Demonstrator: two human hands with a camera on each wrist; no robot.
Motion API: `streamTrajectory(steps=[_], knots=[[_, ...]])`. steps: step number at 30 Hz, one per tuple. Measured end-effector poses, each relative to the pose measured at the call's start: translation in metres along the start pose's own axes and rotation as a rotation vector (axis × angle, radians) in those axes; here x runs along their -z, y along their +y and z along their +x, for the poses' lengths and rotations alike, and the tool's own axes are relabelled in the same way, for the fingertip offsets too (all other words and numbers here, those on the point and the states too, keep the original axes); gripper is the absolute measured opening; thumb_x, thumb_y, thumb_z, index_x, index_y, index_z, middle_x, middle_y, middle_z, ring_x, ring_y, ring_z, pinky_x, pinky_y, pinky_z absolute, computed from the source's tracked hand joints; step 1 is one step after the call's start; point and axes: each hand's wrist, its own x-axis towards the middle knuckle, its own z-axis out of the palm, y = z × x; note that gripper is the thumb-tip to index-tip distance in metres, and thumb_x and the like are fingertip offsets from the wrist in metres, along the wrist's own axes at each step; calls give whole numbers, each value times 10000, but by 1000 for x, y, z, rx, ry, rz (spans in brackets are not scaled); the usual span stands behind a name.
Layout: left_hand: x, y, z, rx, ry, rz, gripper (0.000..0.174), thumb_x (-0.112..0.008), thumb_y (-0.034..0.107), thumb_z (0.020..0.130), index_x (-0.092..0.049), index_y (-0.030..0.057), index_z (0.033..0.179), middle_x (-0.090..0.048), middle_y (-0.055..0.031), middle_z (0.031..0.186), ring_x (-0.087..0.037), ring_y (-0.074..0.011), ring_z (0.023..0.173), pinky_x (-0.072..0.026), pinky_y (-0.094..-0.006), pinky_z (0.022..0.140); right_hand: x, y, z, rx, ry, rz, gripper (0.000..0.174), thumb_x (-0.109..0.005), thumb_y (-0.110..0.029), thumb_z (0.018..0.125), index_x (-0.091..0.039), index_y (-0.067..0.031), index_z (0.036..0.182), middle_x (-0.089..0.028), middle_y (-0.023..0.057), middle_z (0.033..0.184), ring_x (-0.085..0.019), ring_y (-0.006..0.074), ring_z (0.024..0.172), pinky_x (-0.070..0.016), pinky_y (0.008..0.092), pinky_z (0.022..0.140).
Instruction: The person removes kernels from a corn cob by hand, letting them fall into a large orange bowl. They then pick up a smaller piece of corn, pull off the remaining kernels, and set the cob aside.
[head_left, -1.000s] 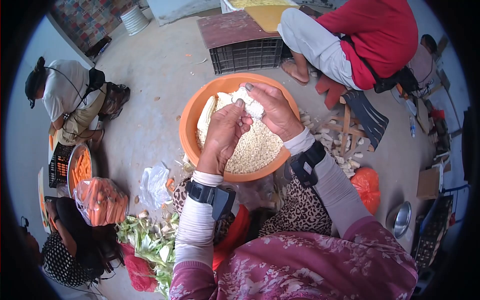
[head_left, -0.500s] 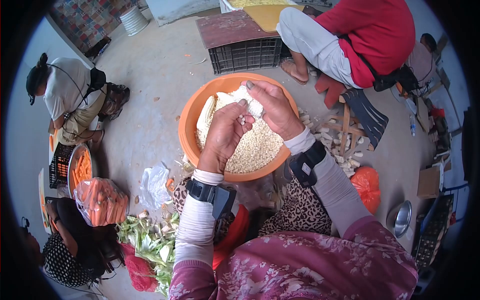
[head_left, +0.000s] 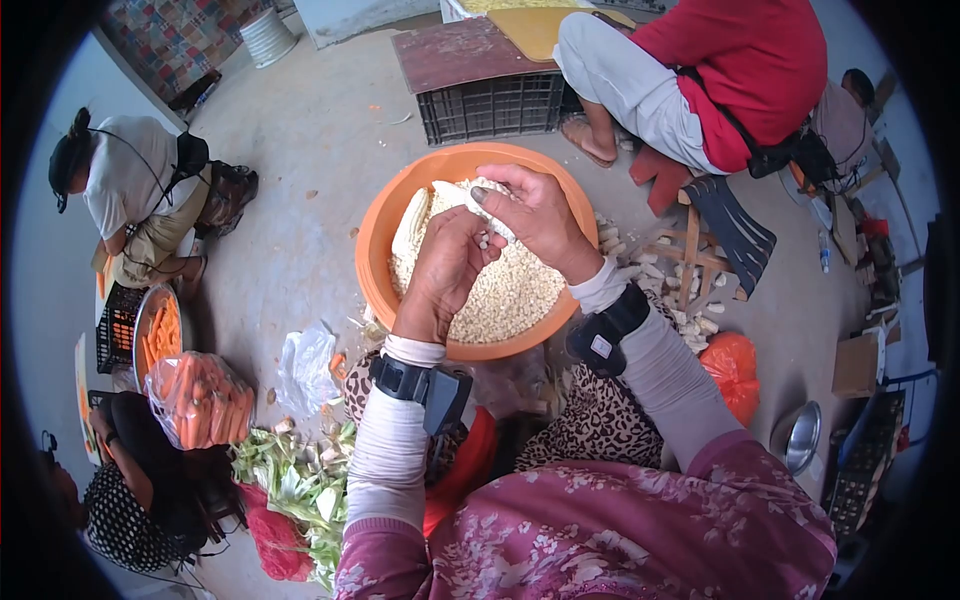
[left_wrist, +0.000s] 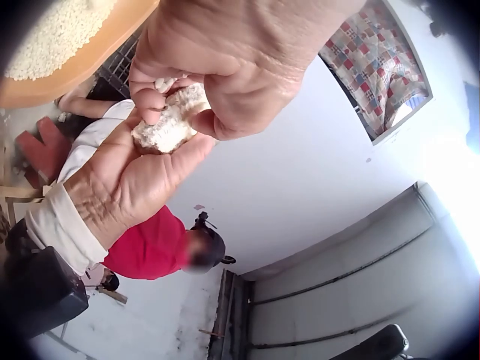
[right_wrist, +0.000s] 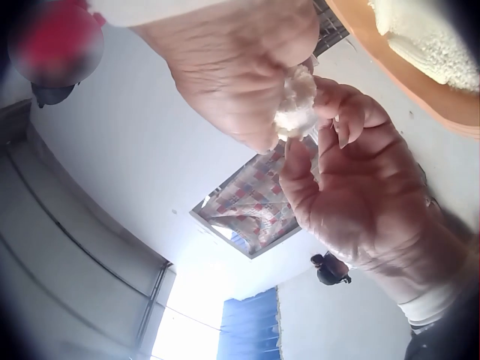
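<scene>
Over an orange basin [head_left: 375, 275] of loose white corn kernels [head_left: 510, 300], both hands hold one corn cob [left_wrist: 169, 127], partly stripped to its pale core. My right hand [head_left: 545, 225] grips it, the cob lying along the palm and fingers in the left wrist view. My left hand [head_left: 448, 265] pinches the cob's near end between thumb and curled fingers. A few loose kernels [head_left: 485, 240] sit in those left fingers. From the right wrist view, the cob mostly hides behind the right hand. A whole corn ear [head_left: 410, 225] leans inside the basin's left wall.
Stripped cobs [head_left: 695, 325] lie on the floor right of the basin, around a low wooden stool [head_left: 735, 235]. Green husks [head_left: 300, 490] and bagged carrots [head_left: 200, 400] are at left. A black crate [head_left: 490, 108] stands ahead; a person in red [head_left: 760, 80] sits beyond. Others sit at left.
My right hand has turned and shifted slightly left, its thumb now lower over the cob and covering more of it. Kernels have come into view in my left fingers.
</scene>
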Motion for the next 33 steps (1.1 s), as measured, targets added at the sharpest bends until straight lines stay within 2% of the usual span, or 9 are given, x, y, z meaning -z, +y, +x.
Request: streamTrajectory(steps=[3, 5, 7, 9, 11, 15, 17, 22, 33], knots=[[3, -2, 2, 15, 11, -9, 142, -420, -6, 821, -528, -48, 903, -553, -80, 779, -567, -136, 645, -479, -232, 593, -3, 2, 1, 122, 33, -198, 409, -637, -175, 818, -549, 88, 1119, -641, 135, 970, -609, 110, 819, -490, 231, 682], [8, -7, 6, 16, 15, 0, 154, -408, -21, 808, -524, -50, 907, -550, -81, 780, -562, -136, 642, -481, -236, 599, -6, -1, -1, 93, 36, -190, 411, -637, -179, 823, -547, 92, 1119, -641, 132, 952, -610, 117, 810, -492, 233, 675], [15, -11, 10, -5, 24, 130, 189, -419, 2, 831, -540, -48, 967, -584, -79, 869, -565, -128, 695, -480, -231, 631, -7, -3, -1, 65, 40, -181, 413, -637, -183, 828, -545, 96, 1118, -641, 129, 935, -611, 123, 802, -494, 236, 668], [13, -14, 11, -8, 39, 122, 191, -422, 1, 829, -537, -49, 973, -585, -80, 863, -567, -132, 699, -483, -236, 637, -8, -2, 0, -59, 41, 119, 396, -630, -178, 842, -542, 102, 1109, -633, 116, 906, -604, 118, 777, -492, 234, 639], [8, -12, 7, -6, 54, 118, 194, -424, -1, 827, -534, -50, 978, -586, -81, 857, -569, -136, 703, -486, -241, 643, -7, -1, 2, -71, 54, 206, 383, -624, -171, 851, -542, 102, 1107, -626, 108, 895, -595, 110, 761, -487, 230, 623], [1, -1, 2, -8, 3, -118, 126, -453, 32, 854, -536, -34, 923, -581, -87, 818, -590, -160, 653, -485, -221, 577, 0, -3, 6, -96, 41, 426, 348, -614, -151, 867, -545, 93, 1105, -611, 86, 875, -569, 88, 723, -471, 214, 586], [2, 1, 2, -5, -34, -181, 130, -462, 61, 874, -538, -32, 921, -580, -87, 820, -600, -169, 659, -489, -219, 573, 0, -4, 5, -94, 46, 413, 349, -617, -152, 867, -545, 92, 1105, -610, 84, 872, -568, 88, 724, -470, 211, 585], [8, -2, 6, -2, -22, -51, 211, -443, 152, 922, -540, -36, 919, -562, -88, 810, -620, -201, 701, -509, -250, 608, 1, -10, 1, -97, 12, 380, 355, -624, -154, 865, -542, 91, 1107, -607, 80, 872, -566, 91, 726, -469, 210, 584], [9, -2, 5, -41, -46, -59, 195, -432, 131, 907, -538, -33, 907, -547, -89, 848, -600, -195, 704, -505, -262, 623, 2, -9, 4, -69, 19, 339, 392, -652, -142, 845, -524, 95, 1130, -607, 100, 917, -572, 99, 765, -481, 222, 617]])
